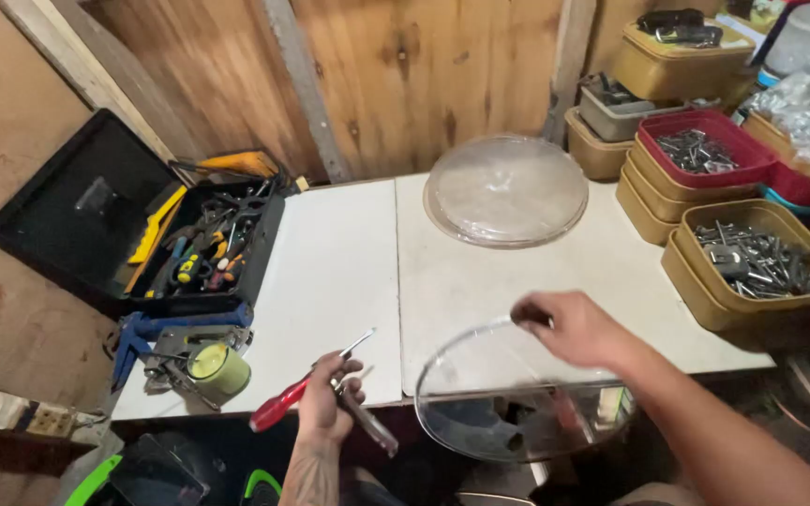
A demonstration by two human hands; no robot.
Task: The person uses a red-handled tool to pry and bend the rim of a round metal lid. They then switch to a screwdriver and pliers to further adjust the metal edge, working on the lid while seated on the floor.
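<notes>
Your left hand (pixel 322 410), low in the frame's centre, is closed around a red-handled screwdriver (pixel 304 386) and a thin metal piece (pixel 367 426). Just right of it, your right hand (pixel 569 328) pinches the far rim of a clear round cover (pixel 480 403), which juts past the near edge of the white table (pixel 330 281). Farther back on the table lies a second clear dome (pixel 506 190). An open black toolbox (pixel 194 248) sits at mid-left, and bins of metal hardware (pixel 752 258) stack at the right.
</notes>
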